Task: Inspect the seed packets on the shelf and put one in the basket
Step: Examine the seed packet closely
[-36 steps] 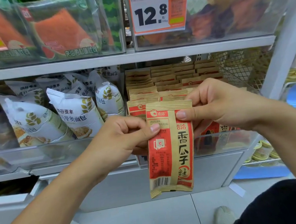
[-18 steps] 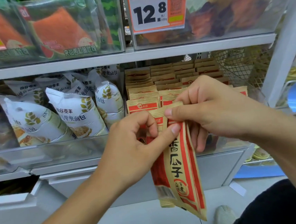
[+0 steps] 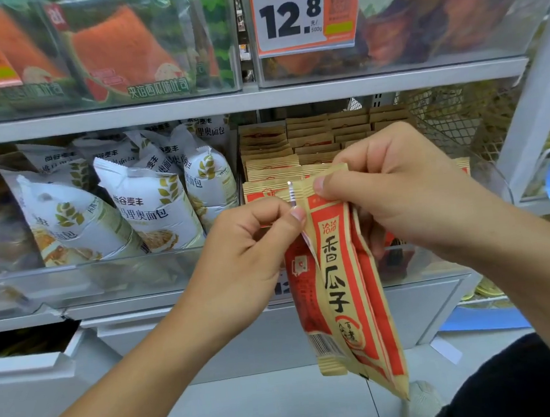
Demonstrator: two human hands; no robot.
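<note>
White bread bags [image 3: 152, 206] leaning left of the rack, orange price tag [image 3: 303, 10] overhead, watermelon-print toast packs [image 3: 124, 54] alongside.

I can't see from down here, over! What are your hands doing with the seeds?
Left hand and right hand both pinching top of one seed packet. Packet hanging in front of shelf bin. No basket in view. Nothing blocking.

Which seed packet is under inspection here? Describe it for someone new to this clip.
Below the 12.8 price tag, a bin holds upright tan packets. In front, both hands pinch the seed packet: the only one hanging free, its red face fully visible.
</note>
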